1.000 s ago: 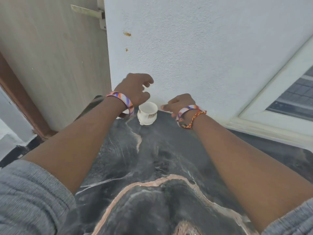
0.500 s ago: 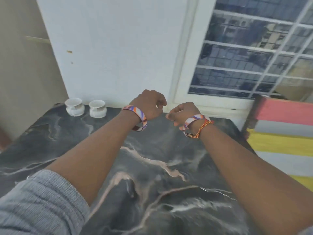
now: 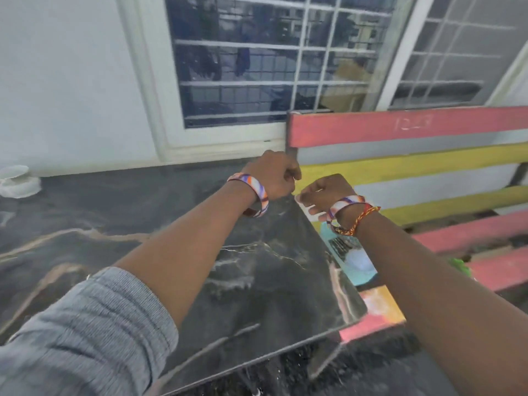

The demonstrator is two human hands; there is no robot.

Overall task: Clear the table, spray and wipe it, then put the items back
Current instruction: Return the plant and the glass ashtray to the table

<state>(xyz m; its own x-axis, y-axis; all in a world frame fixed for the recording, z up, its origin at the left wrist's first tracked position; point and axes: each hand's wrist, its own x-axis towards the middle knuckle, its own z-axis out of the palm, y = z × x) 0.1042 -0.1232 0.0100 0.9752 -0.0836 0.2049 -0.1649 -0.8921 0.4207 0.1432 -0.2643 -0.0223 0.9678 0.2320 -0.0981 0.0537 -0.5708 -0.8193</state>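
Observation:
The black marble table point(image 3: 251, 270) fills the lower left, its right edge running under my hands. My left hand point(image 3: 275, 175) hovers over the table's far right corner, fingers curled into a fist with nothing in it. Just to its right, my right hand point(image 3: 321, 194) hangs past the table edge with loosely curled fingers, also holding nothing. A white cup point(image 3: 17, 181) stands on the table at the far left by the wall, blurred and partly cut off. A teal packet point(image 3: 353, 260) lies on the bench beside the table, partly hidden by my right forearm.
A bench with pink, yellow and grey slats point(image 3: 414, 167) stands against the table's right side. An orange-pink item point(image 3: 378, 308) and something green point(image 3: 460, 267) lie on its seat. A barred window point(image 3: 257, 67) and white wall are behind.
The view has swung right, from the two white cups at the table's back left to its right edge. Both hands travelled right together, away from the cups, holding nothing.

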